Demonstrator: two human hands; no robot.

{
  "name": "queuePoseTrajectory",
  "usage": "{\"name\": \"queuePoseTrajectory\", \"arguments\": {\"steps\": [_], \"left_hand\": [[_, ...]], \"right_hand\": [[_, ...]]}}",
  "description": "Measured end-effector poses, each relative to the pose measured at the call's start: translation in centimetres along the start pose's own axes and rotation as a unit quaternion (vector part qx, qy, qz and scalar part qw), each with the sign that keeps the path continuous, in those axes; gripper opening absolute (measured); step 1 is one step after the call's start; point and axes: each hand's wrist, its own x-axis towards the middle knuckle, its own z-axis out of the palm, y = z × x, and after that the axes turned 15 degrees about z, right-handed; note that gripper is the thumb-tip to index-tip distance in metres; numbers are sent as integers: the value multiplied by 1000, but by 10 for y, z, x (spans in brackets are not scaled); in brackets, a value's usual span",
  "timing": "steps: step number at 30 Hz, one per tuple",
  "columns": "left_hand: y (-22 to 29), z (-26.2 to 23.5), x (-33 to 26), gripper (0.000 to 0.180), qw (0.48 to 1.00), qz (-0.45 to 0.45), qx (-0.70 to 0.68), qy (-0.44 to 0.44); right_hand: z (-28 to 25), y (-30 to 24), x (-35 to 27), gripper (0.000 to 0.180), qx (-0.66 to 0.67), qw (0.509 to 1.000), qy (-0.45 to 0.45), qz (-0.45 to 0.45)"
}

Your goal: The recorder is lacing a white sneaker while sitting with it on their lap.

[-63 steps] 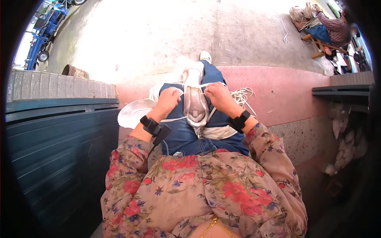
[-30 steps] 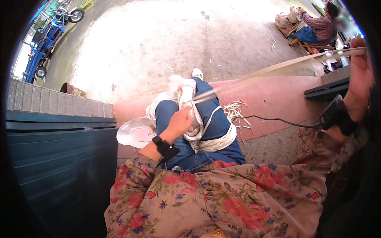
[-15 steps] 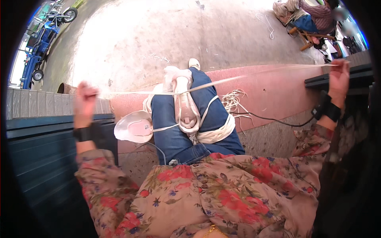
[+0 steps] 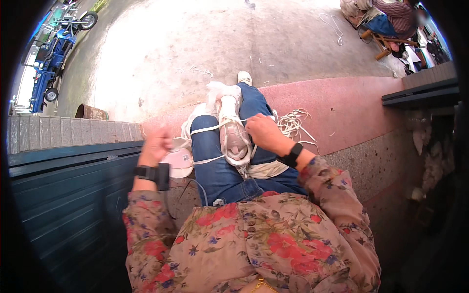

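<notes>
Right hand [image 4: 266,132] nearer shoe [image 4: 234,138], lace [image 4: 206,129] (white) slacker

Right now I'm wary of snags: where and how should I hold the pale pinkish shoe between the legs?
Cup the rounded near end of the pale pinkish shoe, probably from the person's side: that end faces them, and one thin white lace strand crosses farther up.

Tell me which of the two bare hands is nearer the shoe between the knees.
The right hand, close by the shoe's right side. The left hand, blurred, is farther off, out beyond the left knee.
</notes>
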Motion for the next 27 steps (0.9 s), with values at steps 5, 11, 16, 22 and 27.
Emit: {"name": "queuePoseTrajectory", "arguments": {"steps": [5, 11, 16, 22, 27], "left_hand": [[-48, 94, -16, 18, 980, -56, 88, -167], [-57, 111, -7, 19, 861, 290, 373, -186], [-54, 115, -18, 17, 930, 137, 316, -129], [-74, 105, -10, 18, 853, 265, 431, -127], [-74, 117, -4, 19, 796, 321, 506, -87]], "right_hand": [[10, -10, 12, 12, -117, 980, 161, 14], [11, -7, 20, 13, -98, 973, 206, 33], [5, -11, 22, 13, -117, 981, 142, 63], [8, -4, 37, 12, -105, 992, 44, 45], [9, -13, 36, 9, -140, 990, 24, 18]]}}
